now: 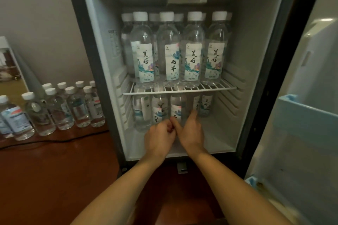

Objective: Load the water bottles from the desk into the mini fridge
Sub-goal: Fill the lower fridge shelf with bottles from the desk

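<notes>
I'm holding nothing, left hand (161,136) curled, right hand (192,131) loose, in the mini fridge (256,42); upright water bottles (78,109) are waiting at nine o'clock, nearer my left

Hotel room, most likely.
A mini fridge (256,23) is set on a dark wooden desk (54,170) against a plain wall (36,23); small water bottles (60,111) are massed beside it, near a printed card (9,64).

A plain pale wall (45,23) rises behind a glossy reddish-brown wooden desk (54,170) crossed by a black cable (54,140), dimly lit.
</notes>
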Demonstrator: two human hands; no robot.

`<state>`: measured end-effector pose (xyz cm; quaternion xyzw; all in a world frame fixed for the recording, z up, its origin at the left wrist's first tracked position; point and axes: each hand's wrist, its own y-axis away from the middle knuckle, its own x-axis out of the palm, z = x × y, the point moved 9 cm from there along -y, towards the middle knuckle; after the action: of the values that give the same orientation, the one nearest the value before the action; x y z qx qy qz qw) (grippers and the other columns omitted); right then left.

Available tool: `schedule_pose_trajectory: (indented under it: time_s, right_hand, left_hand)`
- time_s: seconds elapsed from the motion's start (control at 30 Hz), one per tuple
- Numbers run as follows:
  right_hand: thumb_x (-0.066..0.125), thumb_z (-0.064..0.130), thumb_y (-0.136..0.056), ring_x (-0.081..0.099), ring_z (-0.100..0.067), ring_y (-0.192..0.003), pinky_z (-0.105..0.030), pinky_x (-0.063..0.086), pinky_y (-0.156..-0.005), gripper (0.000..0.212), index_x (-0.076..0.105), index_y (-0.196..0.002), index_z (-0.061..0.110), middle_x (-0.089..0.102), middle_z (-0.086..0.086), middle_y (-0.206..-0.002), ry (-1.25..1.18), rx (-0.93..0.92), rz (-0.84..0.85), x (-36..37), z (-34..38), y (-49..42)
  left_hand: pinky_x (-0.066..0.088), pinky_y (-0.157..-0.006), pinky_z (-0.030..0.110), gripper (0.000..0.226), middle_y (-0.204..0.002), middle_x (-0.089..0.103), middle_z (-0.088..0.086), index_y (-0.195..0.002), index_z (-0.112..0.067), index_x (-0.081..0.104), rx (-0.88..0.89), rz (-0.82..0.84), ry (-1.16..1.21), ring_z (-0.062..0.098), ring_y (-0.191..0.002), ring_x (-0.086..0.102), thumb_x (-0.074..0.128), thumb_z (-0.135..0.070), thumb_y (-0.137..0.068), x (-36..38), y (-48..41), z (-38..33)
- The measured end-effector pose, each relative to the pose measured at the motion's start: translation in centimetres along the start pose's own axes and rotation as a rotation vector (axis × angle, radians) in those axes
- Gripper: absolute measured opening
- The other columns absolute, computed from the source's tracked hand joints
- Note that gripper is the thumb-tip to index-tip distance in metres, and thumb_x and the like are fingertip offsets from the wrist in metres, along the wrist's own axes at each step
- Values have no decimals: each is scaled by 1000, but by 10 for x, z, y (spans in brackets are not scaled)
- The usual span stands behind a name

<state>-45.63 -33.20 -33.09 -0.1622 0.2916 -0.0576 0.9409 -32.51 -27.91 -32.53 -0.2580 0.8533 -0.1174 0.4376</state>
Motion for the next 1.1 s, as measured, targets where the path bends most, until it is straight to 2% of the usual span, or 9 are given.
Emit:
schedule_pose_trajectory:
  time_s: [0.07, 0.17, 0.3, 0.43, 0.53, 0.63, 0.77, 0.87, 1.1]
  right_hand:
    - [67, 50, -95, 62, -27, -114, -35, 52, -80, 59, 42, -133, 12, 60, -11, -128, 30, -13, -42, -7, 7, 14]
    - [66, 44, -97, 63, -23, -101, -34, 49, -72, 40, 48, -117, 15, 62, -5, -114, 50, -43, -81, -15, 23, 33]
    - [63, 38, -97, 63, -18, -89, -34, 48, -70, 21, 49, -105, 24, 62, 4, -99, 50, -147, -62, -19, 63, 63]
    - [61, 38, -96, 63, -18, -82, -35, 49, -69, 17, 52, -99, 25, 63, 8, -89, 33, -306, -30, -15, 118, 99]
    - [59, 41, -96, 61, -18, -83, -35, 46, -70, 16, 52, -98, 27, 61, 9, -88, 45, -382, 24, 1, 154, 125]
    - [59, 40, -97, 59, -15, -84, -33, 40, -69, 14, 50, -95, 29, 58, 12, -88, 9, -449, 65, 23, 186, 146]
    - [60, 34, -96, 61, -15, -87, -37, 51, -73, 11, 53, -100, 27, 61, 9, -95, -21, -499, 172, 65, 220, 168]
    - [61, 32, -96, 64, -17, -96, -42, 57, -82, 18, 53, -111, 27, 63, 5, -109, -8, -472, 261, 100, 231, 174]
    - [68, 27, -95, 59, -25, -123, -40, 53, -98, 48, 47, -138, 19, 52, -4, -140, 7, -237, 348, 173, 221, 137]
  left_hand:
    - [56, -66, 36, 12, -79, 73, -9, -87, -26, 72, 15, 25, 9, 11, -77, 69, 67, -33, -95, -12, 9, 0]
    - [58, -71, 38, 11, -84, 75, -9, -92, -27, 74, 19, 29, 13, 12, -81, 70, 67, -34, -95, -36, 22, -3]
    - [50, -66, 33, 18, -79, 72, -10, -85, -28, 70, 12, -21, -33, 17, -82, 71, 63, -41, -97, -79, 46, 1]
    - [50, -67, 38, 16, -85, 75, -1, -89, -29, 69, -16, -105, -83, 32, -90, 71, 61, -42, -91, -127, 70, 20]
    - [45, -66, 38, 12, -91, 75, 2, -100, -30, 69, -15, -139, -134, 35, -92, 69, 60, -36, -95, -162, 87, 33]
    - [51, -70, 41, 15, -97, 75, 1, -106, -31, 66, -60, -183, -180, 34, -95, 69, 59, -40, -95, -199, 101, 57]
    - [45, -71, 36, 20, -106, 74, -5, -110, -34, 64, -162, -249, -179, 28, -101, 69, 60, -46, -95, -239, 113, 102]
    - [53, -79, 37, 28, -114, 71, -12, -114, -33, 63, -233, -287, -171, 20, -107, 69, 62, -52, -93, -257, 117, 143]
    - [51, -88, 36, 41, -122, 67, -11, -123, -30, 60, -392, -212, -94, 16, -114, 65, 69, -52, -91, -249, 101, 233]
